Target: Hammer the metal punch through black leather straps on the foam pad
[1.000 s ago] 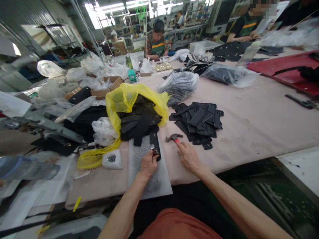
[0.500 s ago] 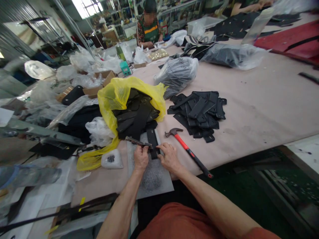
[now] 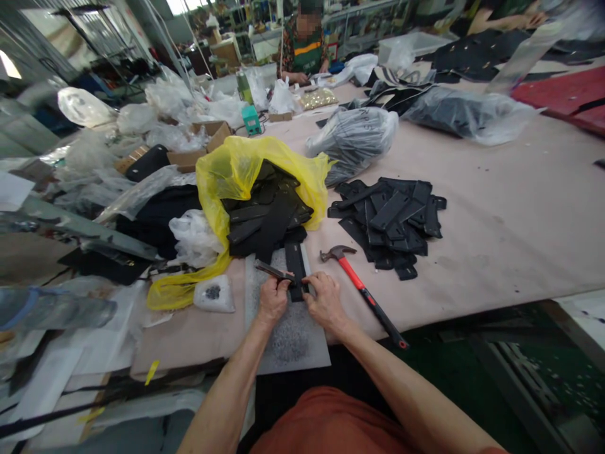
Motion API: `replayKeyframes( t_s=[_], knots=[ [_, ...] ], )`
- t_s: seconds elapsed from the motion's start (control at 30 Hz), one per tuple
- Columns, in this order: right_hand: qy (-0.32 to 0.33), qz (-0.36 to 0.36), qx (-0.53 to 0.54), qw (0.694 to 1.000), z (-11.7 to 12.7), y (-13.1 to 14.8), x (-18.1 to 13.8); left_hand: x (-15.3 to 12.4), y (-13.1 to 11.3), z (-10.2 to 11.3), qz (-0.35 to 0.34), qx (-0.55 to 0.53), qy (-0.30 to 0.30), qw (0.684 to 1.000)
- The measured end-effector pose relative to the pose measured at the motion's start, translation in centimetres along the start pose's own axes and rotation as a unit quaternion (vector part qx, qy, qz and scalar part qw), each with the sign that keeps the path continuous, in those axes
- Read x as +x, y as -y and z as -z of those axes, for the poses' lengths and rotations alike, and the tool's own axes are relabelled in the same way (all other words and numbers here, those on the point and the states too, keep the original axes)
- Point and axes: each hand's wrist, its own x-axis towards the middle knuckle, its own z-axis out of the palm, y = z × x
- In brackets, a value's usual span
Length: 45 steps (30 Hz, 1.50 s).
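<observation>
A flat black strip with a small slot (image 3: 293, 260) lies on a speckled grey board (image 3: 289, 343) at the table's front. My left hand (image 3: 274, 299) pinches a slim dark metal tool (image 3: 270, 270), whose inner end is over the strip. The tool's exact kind cannot be made out. At the strip's right edge, my right hand (image 3: 325, 300) has its thumb and fingers closed on the near part. To the right of that hand lies a claw hammer (image 3: 363, 290) with a red and black handle.
Beyond the board, a yellow plastic bag (image 3: 222, 180) spills black strips. A pile of similar strips (image 3: 392, 214) lies to the right. At left is a small white container (image 3: 214, 295) with dark bits. A stuffed clear bag (image 3: 354, 142) stands behind; a person (image 3: 305, 50) sits across the table.
The camera view has shifted, so most of the table appears farther right. Both hands keep almost the same place at the strip, the left still holding the metal tool.
</observation>
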Motion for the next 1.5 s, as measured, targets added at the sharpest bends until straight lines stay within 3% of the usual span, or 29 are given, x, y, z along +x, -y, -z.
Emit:
replayKeyframes(
  t_s=[0.13,0.27,0.47,0.57,0.63,0.7,0.8,0.87,0.93,1.03,1.1,1.2,1.33,1.5],
  knots=[
    [-0.041,-0.017,-0.042,0.998,-0.4,1.1,0.5,-0.1,-0.2,0.4,0.026,-0.022,-0.042,0.999],
    [-0.033,-0.035,-0.09,0.995,-1.3,2.0,1.1,-0.4,-0.3,0.7,0.057,-0.03,-0.101,0.993],
    [-0.032,-0.069,0.042,0.996,-0.6,-0.4,1.9,-0.9,0.1,0.7,0.068,-0.064,-0.132,0.987],
    [-0.042,-0.085,0.08,0.992,2.2,-3.3,2.8,-0.9,0.3,0.6,0.077,-0.067,-0.134,0.986],
    [-0.082,-0.094,0.082,0.989,5.3,-5.3,3.8,-0.9,0.3,0.5,0.083,-0.066,-0.136,0.985],
    [-0.153,-0.119,0.06,0.979,8.8,-7.0,5.3,-0.8,0.4,0.5,0.09,-0.065,-0.139,0.984],
    [-0.306,-0.161,-0.068,0.936,13.0,-7.5,8.2,-0.7,0.5,0.5,0.092,-0.064,-0.142,0.983],
    [-0.348,-0.113,-0.131,0.921,13.7,-6.0,10.0,-0.7,0.5,0.6,0.089,-0.069,-0.142,0.983],
    [-0.299,0.004,-0.13,0.945,12.4,-3.2,11.5,-0.7,0.5,0.6,0.088,-0.072,-0.14,0.984],
    [-0.112,0.189,-0.11,0.969,7.8,2.2,13.2,-0.7,0.6,0.5,0.089,-0.073,-0.133,0.984],
    [-0.014,0.262,-0.164,0.951,4.5,5.5,14.2,-0.7,0.7,0.5,0.086,-0.073,-0.128,0.985],
    [0.091,0.35,-0.269,0.893,1.0,8.6,15.7,-0.6,0.9,0.4,0.085,-0.063,-0.127,0.986],
    [0.162,0.421,-0.331,0.829,-0.8,9.7,17.0,-0.5,0.9,0.5,0.088,-0.047,-0.127,0.987],
    [0.167,0.428,-0.333,0.823,0.4,9.4,17.8,-0.4,0.8,0.5,0.097,-0.055,-0.124,0.986]
  ],
)
